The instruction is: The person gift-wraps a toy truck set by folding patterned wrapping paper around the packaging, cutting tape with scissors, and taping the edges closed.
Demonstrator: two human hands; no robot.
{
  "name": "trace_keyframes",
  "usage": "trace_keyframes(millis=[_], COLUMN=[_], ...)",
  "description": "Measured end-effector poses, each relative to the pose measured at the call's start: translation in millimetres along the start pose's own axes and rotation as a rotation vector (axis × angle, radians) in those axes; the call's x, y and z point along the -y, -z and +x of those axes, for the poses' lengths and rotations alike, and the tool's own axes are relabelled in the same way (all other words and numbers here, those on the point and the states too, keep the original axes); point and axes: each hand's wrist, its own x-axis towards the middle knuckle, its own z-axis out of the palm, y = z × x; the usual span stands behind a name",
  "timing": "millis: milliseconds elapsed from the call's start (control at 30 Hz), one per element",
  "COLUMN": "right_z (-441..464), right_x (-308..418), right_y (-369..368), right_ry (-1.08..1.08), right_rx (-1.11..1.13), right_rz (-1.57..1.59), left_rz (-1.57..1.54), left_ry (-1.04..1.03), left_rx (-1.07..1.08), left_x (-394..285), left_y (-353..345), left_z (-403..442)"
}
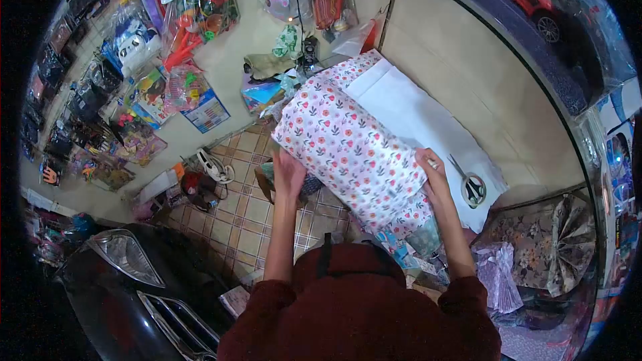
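A white sheet of wrapping paper printed with pink and orange flowers (pixel 348 140) lies folded over in front of me; what is under it, if anything, is hidden. At its lower left edge, my left hand (pixel 289 172) holds the paper, with the fingertips partly behind it. My right hand (pixel 433 170) grips the right edge, thumb on top. Plain white paper (pixel 411 110) stretches out behind the floral part. On that white surface rest scissors (pixel 459 166) and a roll of tape (pixel 473 190), the scissors' handles overlapping the roll.
A glass edge (pixel 535 70) curves round the right side. Bagged toys (pixel 137 43) hang on the left wall. A black toy car (pixel 147 287) stands at lower left, near the tiled floor (pixel 234 217). Pleated purple wrapping (pixel 498 277) sits at lower right.
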Motion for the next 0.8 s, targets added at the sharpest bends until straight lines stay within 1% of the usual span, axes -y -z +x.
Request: trace_keyframes(millis=[33,167,200,300,333,433,467,567,600,700,733,800], right_z=[0.0,-0.2,5.0,-3.5,0.9,10.2,17.2,37.8,42.4,63.2,70.7,76.8], right_x=[-1.5,-0.7,-1.3,33.8,33.7,29.3,26.8,31.7,43.7,68.4,61.3,48.5], right_y=[3.1,11.4,24.3,-22.1,-24.6,-49.1,-54.1,-74.1,-83.4,-106.9,-111.6,-119.6], right_ry=[-0.014,-0.073,-0.195,-0.302,-0.276,-0.06,0.012,0.397,0.516,0.628,0.63,0.641], right_rx=[0.091,0.278,0.401,0.394,0.444,0.361,0.353,0.209,0.152,0.349,0.378,0.337], right_rz=[-0.041,-0.288,-0.369,-0.289,-0.289,-0.328,-0.34,-0.617,-0.74,-0.979,-0.995,-0.95], left_rz=[0.08,0.439,0.497,0.599,0.589,0.63,0.673,0.778,0.806,0.859,0.855,0.729], left_ry=[-0.039,-0.082,-0.114,-0.011,0.022,0.067,0.065,0.155,0.211,0.18,0.191,0.239], left_rx=[-0.124,-0.394,-0.401,-0.352,-0.365,-0.342,-0.292,-0.209,-0.208,-0.186,-0.225,-0.27], left_x=[0.7,-4.1,-5.1,-7.6,-6.7,-1.9,-0.8,3.7,2.4,9.8,10.6,10.3], left_y=[0.8,-23.7,-33.8,-29.7,-30.7,-44.6,-41.0,-39.1,-51.6,-43.6,-46.6,-38.3], left_z=[6.0,21.8,22.3,27.5,30.1,30.0,31.4,38.3,38.0,43.2,41.8,39.3])
